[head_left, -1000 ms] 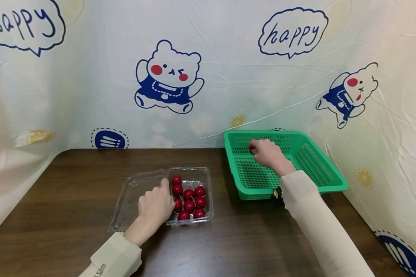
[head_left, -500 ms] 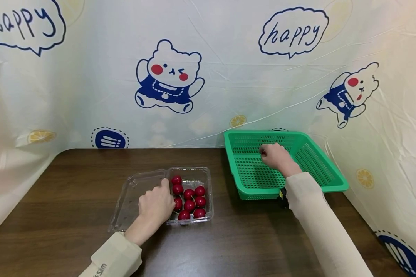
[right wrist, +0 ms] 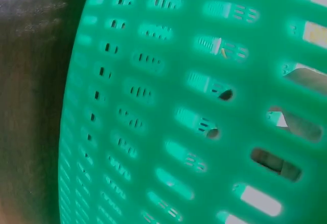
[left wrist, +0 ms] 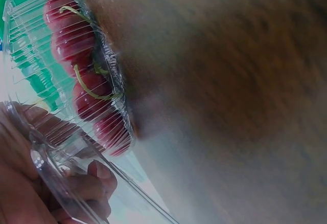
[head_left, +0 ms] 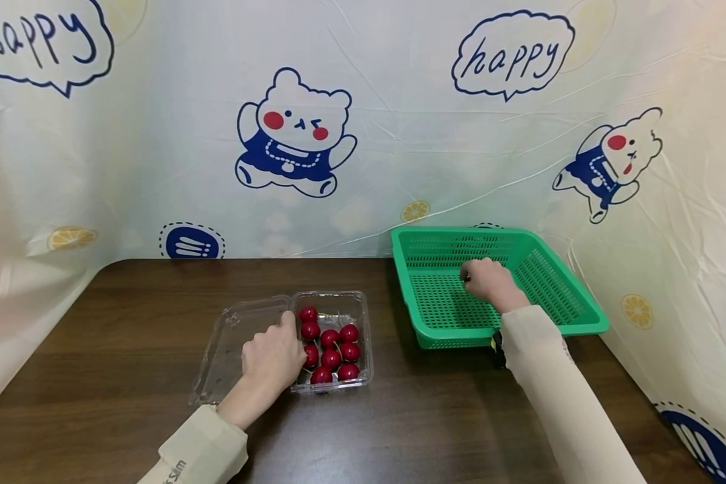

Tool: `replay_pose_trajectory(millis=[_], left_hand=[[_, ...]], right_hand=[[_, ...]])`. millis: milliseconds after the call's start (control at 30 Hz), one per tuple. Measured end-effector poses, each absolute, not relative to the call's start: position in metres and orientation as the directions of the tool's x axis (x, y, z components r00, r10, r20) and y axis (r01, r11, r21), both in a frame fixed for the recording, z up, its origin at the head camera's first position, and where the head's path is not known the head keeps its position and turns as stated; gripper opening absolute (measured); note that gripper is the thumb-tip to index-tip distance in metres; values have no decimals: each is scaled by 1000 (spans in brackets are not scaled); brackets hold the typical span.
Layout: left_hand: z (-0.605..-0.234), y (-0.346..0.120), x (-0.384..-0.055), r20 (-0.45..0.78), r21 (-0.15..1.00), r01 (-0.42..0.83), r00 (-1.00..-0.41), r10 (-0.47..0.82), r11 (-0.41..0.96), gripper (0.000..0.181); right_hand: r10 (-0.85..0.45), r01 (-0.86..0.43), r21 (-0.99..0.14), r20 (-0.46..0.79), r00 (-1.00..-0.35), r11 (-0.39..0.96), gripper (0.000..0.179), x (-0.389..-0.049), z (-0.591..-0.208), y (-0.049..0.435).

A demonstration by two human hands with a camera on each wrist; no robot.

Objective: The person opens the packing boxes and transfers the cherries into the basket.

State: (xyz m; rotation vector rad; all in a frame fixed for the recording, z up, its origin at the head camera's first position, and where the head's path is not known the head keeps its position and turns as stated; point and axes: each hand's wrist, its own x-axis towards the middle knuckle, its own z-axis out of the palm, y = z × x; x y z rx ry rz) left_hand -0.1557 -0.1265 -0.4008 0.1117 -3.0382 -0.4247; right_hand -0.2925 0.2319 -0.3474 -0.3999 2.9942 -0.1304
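Backdrop sheet [head_left: 399,101]: thin, creased plastic, pale with lemon slices and cartoon bears in blue dresses. The word "happy" is readable in a blue speech bubble at upper right and again, partly cut off, at upper left. The left cuff carries a few dark letters, too small to read.

Clear clamshell box [head_left: 333,336]: thin, glossy, transparent plastic with rounded corners, its lid folded flat to the left. It lies on the dark wood-grain table [head_left: 127,316], left of centre. Inside are about ten cherries [head_left: 329,343], round, deep red and shiny, with thin pale-green stems.

Left hand [head_left: 272,359]: rests on the box's hinge edge, fingers curled over the wall, thumb up along it. In the wrist view the fingertips [left wrist: 99,175] press against the clear plastic.

Green basket [head_left: 556,296]: rigid moulded plastic, rectangular, with slotted walls and floor. It stands to the right of the box, apart from it, against the backdrop.

Right hand [head_left: 490,282]: inside the basket, low near its floor, fingers curled together. Something small and dark shows at the fingertips; what it is cannot be told.
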Motion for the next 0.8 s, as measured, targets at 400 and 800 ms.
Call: replay_pose_trajectory(millis=[400,800], left_hand=[[-401,-127,-156,63,278,-62,-995,-82,959,24],[-402,-128,-155,79,269,-54,-994,-78,962,23]], right_hand=[[-259,-251,-71,-144,-955,965,31,-292,-353,233],[-254,-247,-62,-160,-954,967,28,-292,-359,233]])
